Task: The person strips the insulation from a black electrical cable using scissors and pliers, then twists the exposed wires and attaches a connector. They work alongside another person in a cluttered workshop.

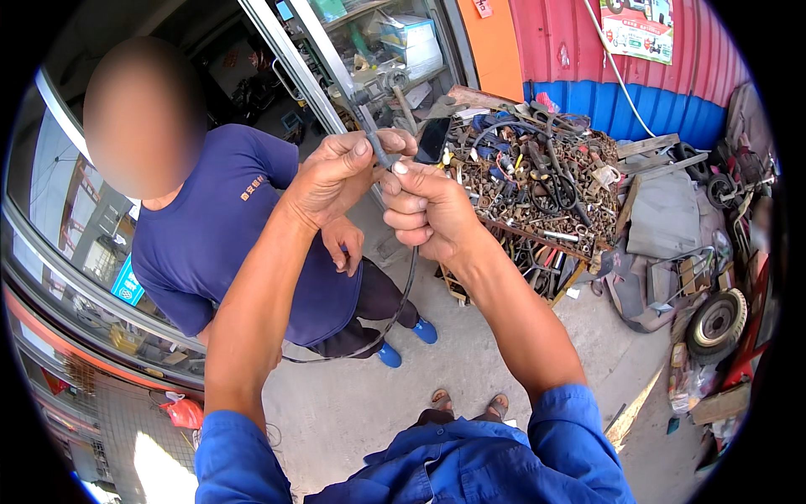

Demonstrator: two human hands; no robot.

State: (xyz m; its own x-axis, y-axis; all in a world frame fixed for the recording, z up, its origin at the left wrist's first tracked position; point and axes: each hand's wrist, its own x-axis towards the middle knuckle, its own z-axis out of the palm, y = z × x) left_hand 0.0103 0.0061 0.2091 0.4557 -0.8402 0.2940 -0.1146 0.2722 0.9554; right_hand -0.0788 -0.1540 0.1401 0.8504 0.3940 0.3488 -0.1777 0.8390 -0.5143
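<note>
Both my hands are raised in front of me around a black cable with a thicker grey sleeve at its upper end. My left hand pinches the sleeve between thumb and fingers. Just to its right, my right hand is closed round the lower part of the same cable, thumb uppermost. From below my right hand the cable hangs in a long curve down and to the left, passing behind my left forearm. The sleeve's tip points up and away from me.
A person in a dark blue T-shirt stands close at left, one hand lowered. A stand heaped with metal parts and a phone is at right. Beyond lie a wheel and scrap. A glass door stands behind.
</note>
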